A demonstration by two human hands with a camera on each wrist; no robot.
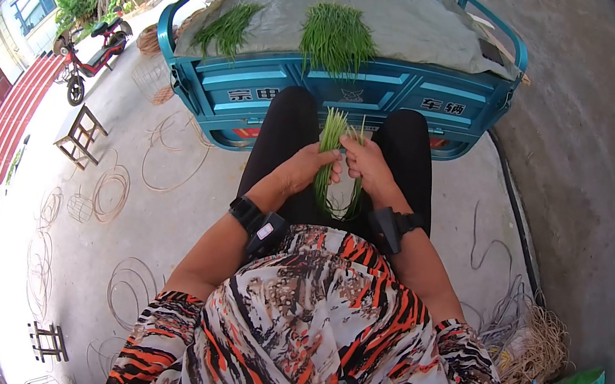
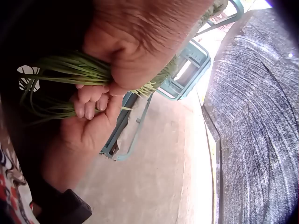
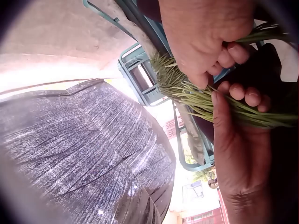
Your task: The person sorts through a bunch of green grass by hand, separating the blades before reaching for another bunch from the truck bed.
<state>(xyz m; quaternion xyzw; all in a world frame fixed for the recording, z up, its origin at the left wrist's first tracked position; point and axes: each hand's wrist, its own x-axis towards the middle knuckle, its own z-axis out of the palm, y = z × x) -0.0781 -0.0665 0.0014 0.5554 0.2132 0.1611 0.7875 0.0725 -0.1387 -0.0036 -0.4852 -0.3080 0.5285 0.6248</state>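
Observation:
Over the lap, my left hand [image 1: 309, 169] grips a bunch of chives [image 1: 332, 129], its long thin green stalks passing through the fist with pale ends up. Right beside it, my right hand [image 1: 368, 167] pinches a thinner bunch of stalks, which curves down toward the lap. In the right wrist view the left thumb [image 3: 223, 116] lies along the larger bunch [image 3: 252, 114], and the right fingers curl close to it. The left wrist view shows both hands near each other, with the leafy ends [image 2: 70, 70] trailing over dark trousers.
A blue cargo tricycle bed [image 1: 258, 99] stands just ahead, covered by a grey sheet [image 1: 416, 34]. On it lie a large pile of chives [image 1: 337, 35] and a smaller pile [image 1: 228, 28]. Wire hoops [image 1: 112, 192] and a stool [image 1: 81, 135] are at left, dry straw [image 1: 545, 347] at right.

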